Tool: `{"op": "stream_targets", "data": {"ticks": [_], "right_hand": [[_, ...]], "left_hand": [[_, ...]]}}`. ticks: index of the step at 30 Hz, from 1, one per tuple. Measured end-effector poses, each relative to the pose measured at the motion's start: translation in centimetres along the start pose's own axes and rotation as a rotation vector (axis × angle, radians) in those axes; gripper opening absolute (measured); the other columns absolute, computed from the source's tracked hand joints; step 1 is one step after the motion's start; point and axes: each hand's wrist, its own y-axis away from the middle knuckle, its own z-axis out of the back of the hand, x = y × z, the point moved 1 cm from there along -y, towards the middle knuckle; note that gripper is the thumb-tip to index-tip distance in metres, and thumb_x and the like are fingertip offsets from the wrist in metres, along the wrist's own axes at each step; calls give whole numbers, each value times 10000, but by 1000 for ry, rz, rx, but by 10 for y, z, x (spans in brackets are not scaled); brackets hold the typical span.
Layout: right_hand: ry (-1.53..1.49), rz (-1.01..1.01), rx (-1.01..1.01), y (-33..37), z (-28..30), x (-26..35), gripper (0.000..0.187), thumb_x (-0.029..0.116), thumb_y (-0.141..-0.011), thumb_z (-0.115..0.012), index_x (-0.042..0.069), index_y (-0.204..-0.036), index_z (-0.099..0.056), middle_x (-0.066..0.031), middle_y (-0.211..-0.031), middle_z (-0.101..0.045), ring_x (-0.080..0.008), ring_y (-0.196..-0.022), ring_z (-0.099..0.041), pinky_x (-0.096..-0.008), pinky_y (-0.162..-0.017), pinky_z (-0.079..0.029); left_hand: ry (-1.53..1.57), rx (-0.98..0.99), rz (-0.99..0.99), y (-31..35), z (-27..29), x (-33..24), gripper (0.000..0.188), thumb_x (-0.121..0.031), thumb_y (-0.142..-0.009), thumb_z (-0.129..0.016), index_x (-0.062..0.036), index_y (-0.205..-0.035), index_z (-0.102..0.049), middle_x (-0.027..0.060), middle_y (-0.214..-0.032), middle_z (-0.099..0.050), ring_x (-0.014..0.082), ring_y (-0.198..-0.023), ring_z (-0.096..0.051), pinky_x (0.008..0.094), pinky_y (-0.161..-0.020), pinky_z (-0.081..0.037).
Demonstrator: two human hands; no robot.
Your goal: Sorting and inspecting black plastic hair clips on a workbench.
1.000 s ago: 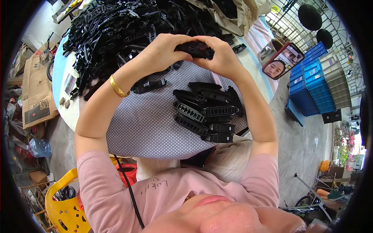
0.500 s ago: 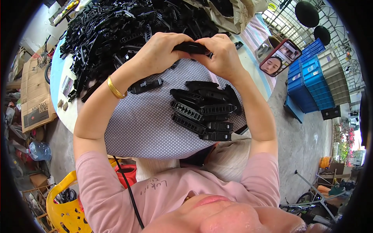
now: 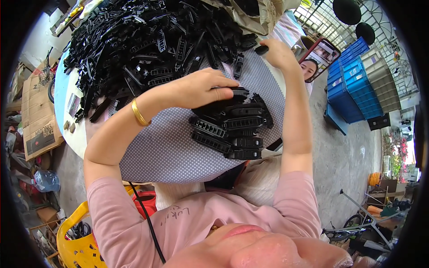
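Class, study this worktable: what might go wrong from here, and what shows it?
The left hand is at a cluster of black parts near the edge of the table, so one might be nudged off. The phone, standing close to the right hand, could be knocked if that hand swings outward.

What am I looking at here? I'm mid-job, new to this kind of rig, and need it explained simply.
There is no machine: these are a person's bare hands, seen from above by a fisheye camera worn on the head, so straight edges bend. On the patterned cloth lie a large heap of black parts and a nearer, smaller group. The left hand is over that group; its grip is hidden. The right hand has its fingers at a small black piece; whether it is held is unclear.
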Motion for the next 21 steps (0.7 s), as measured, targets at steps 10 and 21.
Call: {"op": "stream_targets", "data": {"ticks": [10, 21], "right_hand": [[26, 1, -8, 6, 6, 10, 287, 183, -676, -673, 166, -962, -679, -118, -1013, -628, -262, -967, -593, -380, -824, -483], [-1317, 265, -294, 4, 16, 31, 356, 100, -803, -589, 3, -1138, -518, -66, -798, -607, -122, -772, -613, -242, -627, -521]], "left_hand": [[-361, -126, 484, -76, -9, 9, 385, -365, -793, -627, 20, -809, -636, 164, -782, -638, 285, -736, -626, 354, -653, -490], [-109, -495, 403, -52, 16, 13, 325, -206, -757, -641, 48, -937, -547, 194, -843, -623, 261, -769, -625, 333, -687, -488]]}}
